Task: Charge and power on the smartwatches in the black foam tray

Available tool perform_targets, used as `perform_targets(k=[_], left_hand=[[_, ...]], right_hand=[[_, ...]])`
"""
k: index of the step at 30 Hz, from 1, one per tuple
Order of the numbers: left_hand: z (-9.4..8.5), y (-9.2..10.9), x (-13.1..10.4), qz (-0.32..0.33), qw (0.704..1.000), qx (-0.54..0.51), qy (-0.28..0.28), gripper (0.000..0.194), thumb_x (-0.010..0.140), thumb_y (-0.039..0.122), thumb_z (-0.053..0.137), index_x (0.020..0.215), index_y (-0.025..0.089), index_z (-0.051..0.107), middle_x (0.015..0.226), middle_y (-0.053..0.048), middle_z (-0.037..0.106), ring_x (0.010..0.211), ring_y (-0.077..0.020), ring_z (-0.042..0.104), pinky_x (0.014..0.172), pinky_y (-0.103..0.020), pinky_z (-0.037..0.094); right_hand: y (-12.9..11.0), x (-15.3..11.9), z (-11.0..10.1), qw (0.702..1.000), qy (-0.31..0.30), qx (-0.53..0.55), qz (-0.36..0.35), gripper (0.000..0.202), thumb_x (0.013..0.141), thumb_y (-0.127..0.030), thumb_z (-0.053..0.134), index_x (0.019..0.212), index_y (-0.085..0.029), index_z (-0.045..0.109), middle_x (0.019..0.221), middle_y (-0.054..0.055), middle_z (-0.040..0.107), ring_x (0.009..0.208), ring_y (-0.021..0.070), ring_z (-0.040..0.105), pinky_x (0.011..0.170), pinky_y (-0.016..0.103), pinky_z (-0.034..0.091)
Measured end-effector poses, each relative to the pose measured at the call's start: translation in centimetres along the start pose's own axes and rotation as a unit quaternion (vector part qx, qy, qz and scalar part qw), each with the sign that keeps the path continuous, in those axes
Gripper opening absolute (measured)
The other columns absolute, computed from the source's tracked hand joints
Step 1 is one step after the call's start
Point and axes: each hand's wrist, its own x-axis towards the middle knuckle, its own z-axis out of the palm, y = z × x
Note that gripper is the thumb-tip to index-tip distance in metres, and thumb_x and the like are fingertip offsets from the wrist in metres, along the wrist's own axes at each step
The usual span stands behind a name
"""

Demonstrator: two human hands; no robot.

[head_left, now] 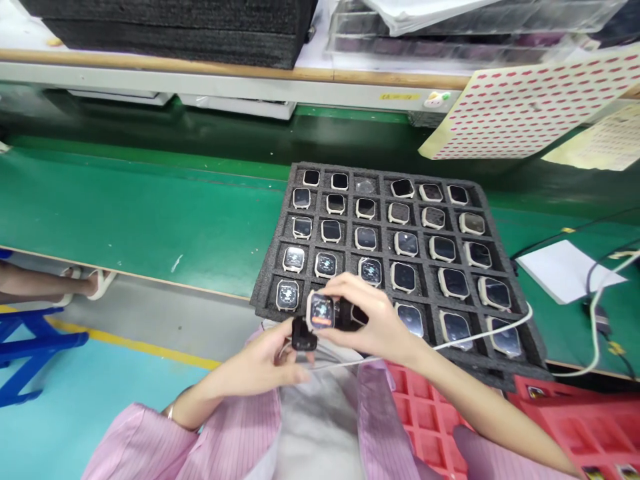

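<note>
Between the thumb and fingers of my right hand (373, 317) is a square smartwatch case (321, 312), its screen lit with a dial and an orange bar. Just below it, my left hand (273, 357) is closed on a small black block (304, 335), from which a white cable (345, 363) seems to run off to the right. The watch is right above the block; whether they touch I cannot tell. Behind my hands lies a dark foam tray (273, 283) of watch cases, several with lit screens at its near left. My right hand hides some cells.
Red compartment trays (425, 407) sit below the bench edge at the right. White paper (563, 270) and dark cables lie on the green bench (150, 207). A dotted sheet (525, 107) hangs from the shelf. At left are a blue stool (37, 347) and another person's leg (45, 283).
</note>
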Motion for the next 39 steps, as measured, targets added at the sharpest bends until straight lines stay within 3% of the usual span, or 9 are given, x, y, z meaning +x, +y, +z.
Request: perform_targets(k=[2, 5, 8, 14, 19, 26, 30, 33, 39], left_hand=[[-0.1, 0.0, -0.5, -0.035, 0.997, -0.005, -0.065, 0.041, 0.079, 0.041, 0.066, 0.109, 0.015, 0.054, 0.092, -0.004, 0.058, 0.062, -0.0086, 0.04, 0.057, -0.022, 0.033], [0.1, 0.3, -0.6, -0.074, 0.991, -0.007, -0.111, 0.036, 0.078, 0.04, 0.067, 0.102, 0.015, 0.056, 0.089, -0.004, 0.058, 0.068, -0.0108, 0.047, 0.061, -0.023, 0.037], [0.4, 0.7, -0.2, -0.078, 0.991, 0.003, -0.108, 0.037, 0.078, 0.042, 0.066, 0.103, 0.016, 0.057, 0.089, -0.004, 0.06, 0.074, -0.014, 0.052, 0.065, -0.025, 0.04], [1.2, 1.8, 1.3, -0.028, 0.997, -0.036, -0.069, 0.035, 0.08, 0.037, 0.066, 0.106, 0.016, 0.058, 0.091, -0.005, 0.059, 0.079, -0.0151, 0.053, 0.07, -0.027, 0.04], [2.0, 2.6, 4.0, 0.0, 0.999, -0.043, 0.023, 0.037, 0.08, 0.038, 0.065, 0.108, 0.016, 0.056, 0.089, -0.004, 0.058, 0.071, -0.0122, 0.05, 0.062, -0.023, 0.038], [2.5, 2.6, 5.6, -0.025, 0.999, -0.038, -0.009, 0.038, 0.08, 0.039, 0.065, 0.107, 0.015, 0.053, 0.077, 0.002, 0.049, 0.054, -0.0061, 0.035, 0.048, -0.02, 0.03], [3.1, 2.8, 6.0, 0.015, 1.0, 0.002, -0.01, 0.037, 0.08, 0.038, 0.065, 0.106, 0.014, 0.055, 0.078, 0.001, 0.05, 0.057, -0.0069, 0.038, 0.051, -0.02, 0.032], [3.5, 2.8, 6.3, 0.013, 1.0, 0.017, 0.005, 0.031, 0.084, 0.039, 0.06, 0.101, 0.014, 0.053, 0.062, 0.005, 0.046, 0.05, -0.0066, 0.038, 0.047, -0.019, 0.031], [3.9, 2.5, 6.3, 0.002, 0.999, -0.035, 0.025, 0.04, 0.084, 0.046, 0.057, 0.105, 0.012, 0.051, 0.052, 0.008, 0.042, 0.037, -0.0046, 0.036, 0.036, -0.017, 0.026]], right_hand=[[0.4, -0.2, 0.0, 0.997, 0.012, -0.071, 0.04, 0.032, 0.076, -0.029, 0.073, 0.102, -0.015, 0.059, 0.096, 0.009, 0.06, 0.09, 0.0245, 0.057, 0.079, 0.039, 0.044], [0.2, -0.7, -0.2, 0.978, -0.032, -0.198, 0.057, 0.039, 0.079, -0.032, 0.071, 0.11, -0.013, 0.059, 0.106, 0.013, 0.06, 0.096, 0.029, 0.054, 0.08, 0.042, 0.041], [-0.7, -1.6, -1.4, 0.962, -0.065, -0.261, 0.04, 0.048, 0.081, -0.038, 0.07, 0.118, -0.012, 0.056, 0.115, 0.016, 0.057, 0.102, 0.0312, 0.052, 0.082, 0.043, 0.04], [-0.8, -3.7, -3.2, 0.928, -0.094, -0.349, 0.091, 0.021, 0.085, -0.031, 0.065, 0.094, -0.013, 0.061, 0.09, 0.012, 0.058, 0.082, 0.029, 0.056, 0.071, 0.041, 0.041], [0.6, -4.1, -3.5, 0.94, -0.093, -0.306, 0.122, 0.024, 0.081, -0.03, 0.069, 0.096, -0.015, 0.059, 0.092, 0.01, 0.054, 0.084, 0.0281, 0.056, 0.07, 0.04, 0.045], [-0.1, -4.1, -6.4, 0.993, 0.002, -0.064, 0.102, 0.033, 0.079, -0.031, 0.071, 0.106, -0.02, 0.056, 0.115, 0.01, 0.054, 0.107, 0.0259, 0.055, 0.09, 0.041, 0.047], [-1.2, -4.3, -4.2, 0.995, 0.003, -0.075, 0.063, 0.036, 0.083, -0.03, 0.066, 0.116, -0.021, 0.053, 0.117, 0.011, 0.058, 0.109, 0.0276, 0.055, 0.091, 0.046, 0.048], [-1.0, -4.4, -2.6, 0.993, -0.016, -0.103, 0.054, 0.035, 0.086, -0.03, 0.063, 0.118, -0.018, 0.052, 0.113, 0.012, 0.061, 0.106, 0.027, 0.057, 0.089, 0.047, 0.049], [-0.1, -4.7, -2.1, 0.995, 0.012, -0.095, 0.042, 0.038, 0.087, -0.026, 0.06, 0.122, -0.019, 0.05, 0.116, 0.011, 0.062, 0.104, 0.0253, 0.061, 0.088, 0.043, 0.053]])
